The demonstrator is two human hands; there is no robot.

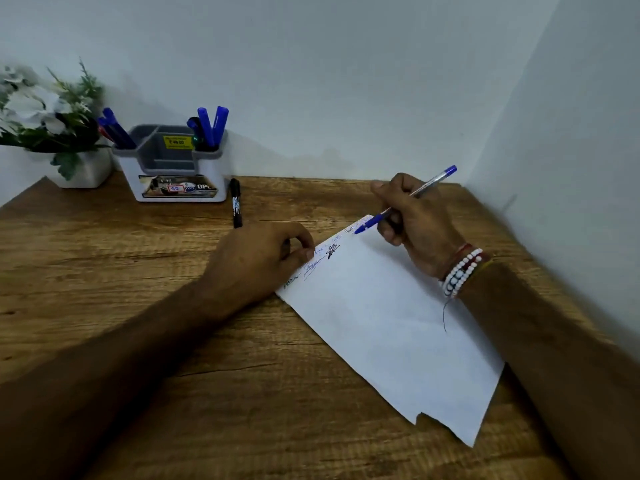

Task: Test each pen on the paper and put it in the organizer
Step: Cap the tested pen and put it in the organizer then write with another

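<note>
Wood-grain surface (138, 306), set into a pale wall corner. Just left of centre my left grip (256, 258) lies loosely curled and encloses nothing, its thumb and forefinger tips bearing on the 10 o'clock edge of the paper (388, 317). The sheet runs from centre out toward 5 o'clock, with blue and black scribbles along that edge. Toward 3 o'clock my right grip (415, 223) is closed round a blue pen (398, 207) in a writing hold. The tip sits at the sheet's 12 o'clock corner; I cannot tell whether it touches.

I judge this to be the testing step for this pen. Next comes a short stroke there with the sheet pinned, then a carry across to 10 o'clock.

Between 9 and 10 o'clock a white pot (86, 173) holds greenery and pale flowers. Beside it stands the organizer (173, 168). Its left compartment carries leaning blue pens (117, 131), its right one more upright pens (211, 128), and the middle wells show only a yellow sticker. A black marker (236, 202) lies on the surface at the organizer's 3 o'clock side, not yet stowed.
</note>
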